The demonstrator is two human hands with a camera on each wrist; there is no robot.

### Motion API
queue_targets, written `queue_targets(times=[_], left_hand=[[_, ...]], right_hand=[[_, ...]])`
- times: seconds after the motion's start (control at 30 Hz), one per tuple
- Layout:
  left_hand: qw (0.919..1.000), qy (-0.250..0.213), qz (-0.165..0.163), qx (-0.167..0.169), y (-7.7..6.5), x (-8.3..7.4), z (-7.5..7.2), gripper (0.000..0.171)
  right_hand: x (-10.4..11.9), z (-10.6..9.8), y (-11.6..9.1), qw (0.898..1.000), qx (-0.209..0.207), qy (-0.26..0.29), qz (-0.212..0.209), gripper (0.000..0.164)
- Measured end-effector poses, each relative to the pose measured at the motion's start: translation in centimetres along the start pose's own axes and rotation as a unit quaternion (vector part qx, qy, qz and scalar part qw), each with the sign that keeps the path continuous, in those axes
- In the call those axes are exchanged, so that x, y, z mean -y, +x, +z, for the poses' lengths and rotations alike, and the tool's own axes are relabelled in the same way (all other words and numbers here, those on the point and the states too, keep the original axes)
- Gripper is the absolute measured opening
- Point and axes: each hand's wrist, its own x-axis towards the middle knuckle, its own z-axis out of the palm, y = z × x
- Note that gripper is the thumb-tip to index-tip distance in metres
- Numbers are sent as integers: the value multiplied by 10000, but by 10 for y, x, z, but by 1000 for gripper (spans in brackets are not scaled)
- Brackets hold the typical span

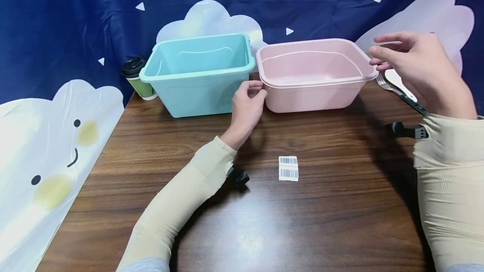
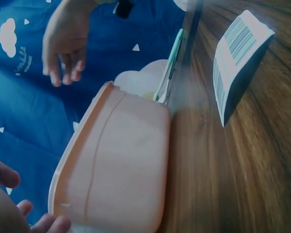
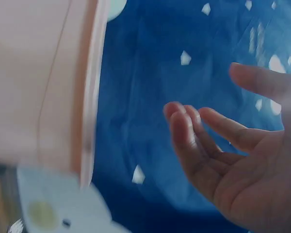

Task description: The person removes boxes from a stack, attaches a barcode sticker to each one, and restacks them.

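Note:
A pink plastic basin (image 1: 310,95) stands upright on the table, just right of a light-blue plastic basin (image 1: 200,91). My left hand (image 1: 247,106) is at the pink basin's left front corner, fingers loosely bent. In the left wrist view its fingertips (image 2: 43,223) lie by the basin's rim; whether they touch it I cannot tell. Above the basin's right end, my right hand (image 1: 419,60) hovers with relaxed fingers. The right wrist view shows that hand (image 3: 233,160) holding nothing, apart from the pink rim (image 3: 89,97).
A green cup with a black lid (image 1: 141,79) stands left of the blue basin. A fork (image 1: 389,87) and a white utensil (image 1: 401,84) lie right of the pink basin, partly under my right hand. A barcode label (image 1: 288,168) is on the wooden table (image 1: 321,213). Behind hangs a blue cloth (image 1: 310,3).

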Motion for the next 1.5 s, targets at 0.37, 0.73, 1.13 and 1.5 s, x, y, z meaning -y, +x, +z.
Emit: queue_targets(times=[0.37,0.73,1.13,1.5], left_hand=[[9979,-109,-120,622,-5,6,-22,17],[9954,157,-216,920,-6,11,-35,15],[9909,437,-497,1172,-5,18,-39,16],[9891,444,-529,1299,-6,22,-39,14]], right_hand=[[23,74,-45,9873,519,-365,-1459,17],[-7,112,-76,9703,1528,-1124,-1500,26],[-48,146,-75,9560,2124,-1762,-996,36],[-55,148,-81,9368,2493,-2095,-1281,42]])
